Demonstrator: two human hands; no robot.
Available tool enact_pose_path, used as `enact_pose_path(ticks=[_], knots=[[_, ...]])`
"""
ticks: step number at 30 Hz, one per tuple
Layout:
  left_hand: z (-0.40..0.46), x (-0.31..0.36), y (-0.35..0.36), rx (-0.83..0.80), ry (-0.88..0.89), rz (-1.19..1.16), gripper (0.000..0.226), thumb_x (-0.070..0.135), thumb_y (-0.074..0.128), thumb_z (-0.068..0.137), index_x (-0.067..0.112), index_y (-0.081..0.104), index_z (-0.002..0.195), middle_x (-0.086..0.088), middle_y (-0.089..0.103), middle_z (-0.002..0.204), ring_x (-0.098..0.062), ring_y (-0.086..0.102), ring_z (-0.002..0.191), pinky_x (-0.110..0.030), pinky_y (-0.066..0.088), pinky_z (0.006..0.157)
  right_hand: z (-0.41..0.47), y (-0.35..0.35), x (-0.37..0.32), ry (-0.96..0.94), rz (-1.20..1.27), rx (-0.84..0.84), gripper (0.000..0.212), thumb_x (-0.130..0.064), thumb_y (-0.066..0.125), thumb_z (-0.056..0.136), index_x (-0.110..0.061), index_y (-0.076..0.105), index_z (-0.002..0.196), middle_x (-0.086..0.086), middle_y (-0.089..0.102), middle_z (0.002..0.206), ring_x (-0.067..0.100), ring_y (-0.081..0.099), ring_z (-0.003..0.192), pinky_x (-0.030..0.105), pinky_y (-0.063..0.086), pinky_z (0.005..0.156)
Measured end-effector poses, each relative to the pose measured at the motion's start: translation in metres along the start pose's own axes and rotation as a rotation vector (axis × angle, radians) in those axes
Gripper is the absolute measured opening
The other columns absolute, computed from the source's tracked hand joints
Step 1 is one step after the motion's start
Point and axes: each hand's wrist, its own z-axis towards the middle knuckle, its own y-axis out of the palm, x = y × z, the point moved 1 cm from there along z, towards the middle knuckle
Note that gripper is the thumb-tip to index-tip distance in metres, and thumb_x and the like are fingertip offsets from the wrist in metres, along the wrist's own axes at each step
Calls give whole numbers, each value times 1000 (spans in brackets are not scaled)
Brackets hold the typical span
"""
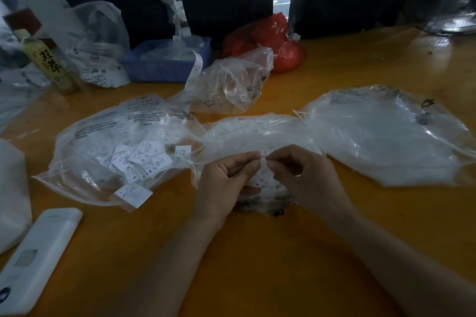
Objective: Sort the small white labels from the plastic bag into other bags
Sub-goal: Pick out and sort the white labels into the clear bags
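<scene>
My left hand (226, 183) and my right hand (306, 180) meet over the middle clear plastic bag (257, 131), which is full of small white labels. Both hands pinch a small white label (263, 162) between thumb and fingertips, just above that bag's near end. To the left lies a second clear bag (116, 141) with several printed labels (144, 159) inside and spilling at its mouth. On the right rests a third, larger clear bag (386, 136); what it holds is unclear.
The orange table (257, 252) carries a white remote-like device (38, 252) near left, a crumpled clear bag (231, 85), a blue tray (164, 62), a red bag (275, 41), a bottle (51, 62) and a fan base (450, 20) at the back.
</scene>
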Motion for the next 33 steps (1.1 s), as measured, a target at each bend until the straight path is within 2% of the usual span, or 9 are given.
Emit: enact_pose_path(ticks=[5, 8, 14, 17, 20, 22, 24, 28, 33], knots=[[2, 0, -1, 10, -35, -51, 21, 36, 78, 85, 36, 84, 106, 9, 81, 112, -11, 78, 97, -26, 64, 67, -1, 2, -3, 1, 36, -72, 19, -33, 73, 92, -35, 71, 111, -25, 68, 93, -2, 66, 83, 13, 54, 71], [3, 1, -1, -11, -39, -68, 22, 34, 81, 83, 41, 83, 103, 7, 81, 109, -9, 77, 99, -24, 63, 70, -1, -1, -2, 31, 40, 8, 16, -24, 73, 93, -36, 70, 102, -24, 68, 89, -3, 66, 86, 13, 54, 73], [5, 2, -4, 75, 84, 58, 31, 11, 82, 88, 33, 78, 109, 1, 82, 96, -13, 76, 68, -21, 59, 61, 3, -9, -2, 107, 175, 138, 15, -23, 73, 94, -36, 65, 96, -17, 69, 82, 7, 67, 74, 26, 58, 65], [4, 10, -12, 132, 232, 243, 35, 11, 78, 93, 32, 72, 120, -2, 79, 86, -13, 76, 69, -22, 59, 62, 3, -12, -8, 76, 143, 167, 19, -22, 71, 95, -39, 62, 93, -16, 68, 79, 6, 67, 71, 23, 57, 64], [7, 26, -32, 323, 541, 542, 35, 1, 71, 93, 24, 71, 119, 2, 70, 115, -5, 70, 81, -11, 56, 69, 5, -26, -11, 5, 58, 287, 15, -18, 70, 96, -31, 64, 96, -18, 65, 74, 4, 65, 72, 10, 52, 61], [12, 35, -53, 505, 622, 774, 28, -3, 66, 93, 14, 75, 113, -1, 62, 126, -6, 64, 84, -9, 54, 74, 11, -42, -8, -34, -151, 325, 7, -20, 67, 97, -23, 67, 103, -19, 64, 82, 4, 62, 70, 10, 47, 57], [16, 38, -78, 629, 504, 964, 25, -3, 64, 94, 12, 78, 109, -6, 59, 129, -14, 63, 89, -17, 53, 79, 18, -60, 4, 9, -399, 286, 10, -22, 63, 99, -18, 69, 106, -8, 69, 91, 3, 58, 72, 16, 45, 65], [22, 31, -120, 736, 124, 1173, 17, -4, 66, 96, 3, 79, 105, -16, 53, 137, -37, 67, 104, -44, 56, 92, 30, -93, 30, 157, -742, 290, 24, -13, 55, 100, -8, 72, 117, 15, 74, 108, 32, 66, 92, 46, 52, 93], [24, 28, -137, 709, -134, 1437, 20, 6, 66, 98, 4, 80, 111, -19, 52, 137, -45, 53, 116, -57, 48, 97, 32, -110, 53, 362, -943, 55, 44, -10, 53, 98, -19, 62, 139, 8, 69, 130, 32, 64, 114, 42, 53, 94]])
